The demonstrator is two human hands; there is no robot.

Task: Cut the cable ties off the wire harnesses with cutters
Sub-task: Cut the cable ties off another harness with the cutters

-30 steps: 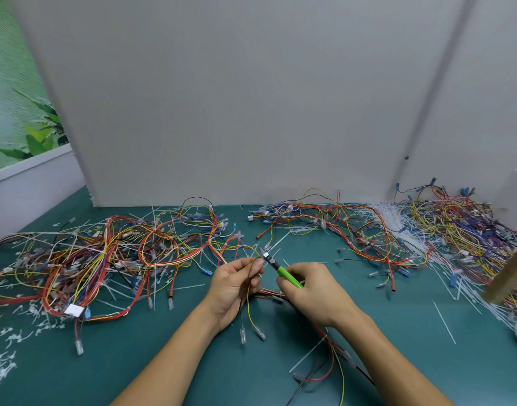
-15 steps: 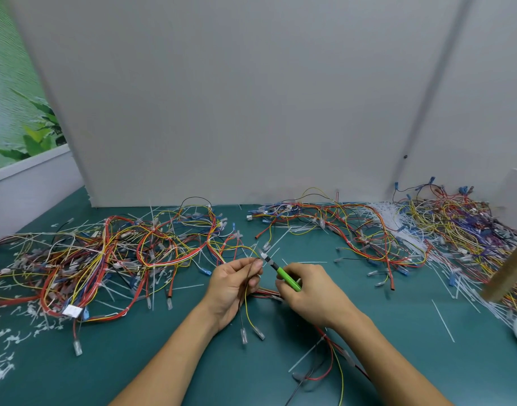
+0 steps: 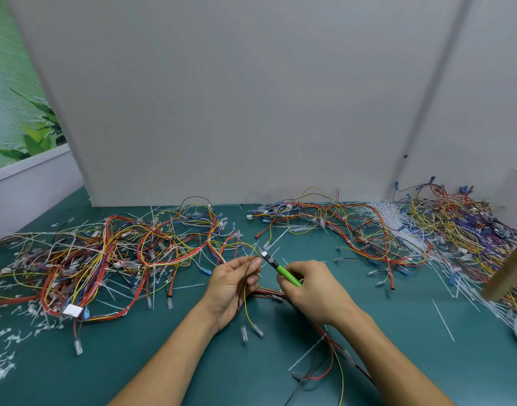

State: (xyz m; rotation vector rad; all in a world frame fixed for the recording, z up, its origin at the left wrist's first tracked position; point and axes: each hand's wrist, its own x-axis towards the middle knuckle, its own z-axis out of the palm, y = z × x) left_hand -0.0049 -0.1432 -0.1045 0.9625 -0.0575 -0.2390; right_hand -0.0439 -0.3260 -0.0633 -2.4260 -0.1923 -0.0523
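While the left hand (image 3: pixel 234 285) pinches a few thin wires (image 3: pixel 245 300) between its thumb and fingertips, the right hand (image 3: pixel 313 291) is curled tight round the green handle of the cutters (image 3: pixel 280 269). Both hands are just above the green table (image 3: pixel 163 361), near its middle. The cutters point up and to the left, and their dark tip is right beside the left fingertips, where the wires are pinched. The tip is too small to tell if its blades are open, or if a tie sits there. From the left hand a yellow wire and a dark wire hang down, and their clear plugs (image 3: pixel 244 336) lie on the table. More red and yellow wires run under the right hand toward the near edge. A big pile (image 3: pixel 105 259) of tangled wires lies to the left. Another pile (image 3: pixel 339 227) lies behind the hands, by the grey wall (image 3: pixel 251 98). A third pile (image 3: pixel 456 221) is far to the right, next to a bunch of white ties (image 3: pixel 389 212). Loose ties (image 3: pixel 443 319) and small cut bits (image 3: pixel 5 370) lie all over the table. A wooden stick (image 3: pixel 509 273) leans in at the right edge.
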